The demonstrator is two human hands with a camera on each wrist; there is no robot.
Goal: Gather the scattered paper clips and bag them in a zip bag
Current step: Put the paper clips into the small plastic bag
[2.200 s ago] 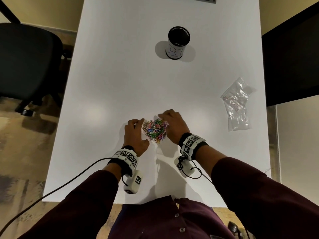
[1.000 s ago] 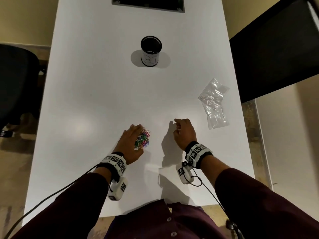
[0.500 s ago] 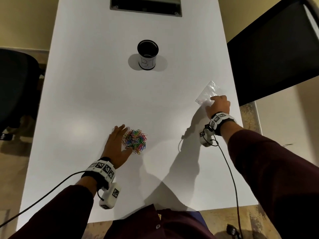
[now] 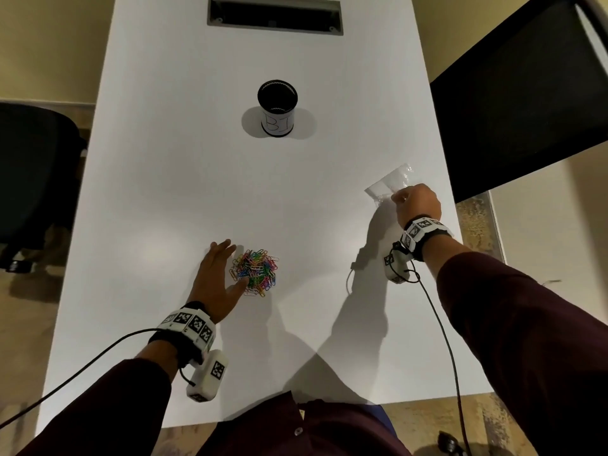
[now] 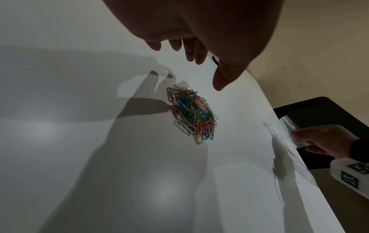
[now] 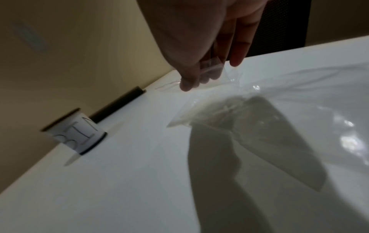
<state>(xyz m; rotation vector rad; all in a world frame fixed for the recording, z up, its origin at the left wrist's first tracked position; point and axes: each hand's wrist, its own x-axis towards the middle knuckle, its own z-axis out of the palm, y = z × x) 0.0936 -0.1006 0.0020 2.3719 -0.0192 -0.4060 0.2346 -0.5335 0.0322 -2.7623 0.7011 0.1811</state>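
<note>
One heap of coloured paper clips lies gathered on the white counter, nearest the person. The left hand sits just beside its left edge, fingers spread and relaxed, the thumb reaching toward the pile; from the head view I cannot tell whether the thumb actually touches a clip. Farther out and to the right, near the counter's edge, the right hand pinches the clear zip bag between thumb and fingers, with part of the bag lifted and the rest apparently trailing on the surface. Beyond both, well apart, a black cup with a white label stands upright, and a cable slot is set into the far end.

Risks from here: the bag is thin and slippery, so a pinch on one layer could leave its mouth closed. The clips may tangle and spill when scooped, and a loose sweep could scatter them again.
</note>
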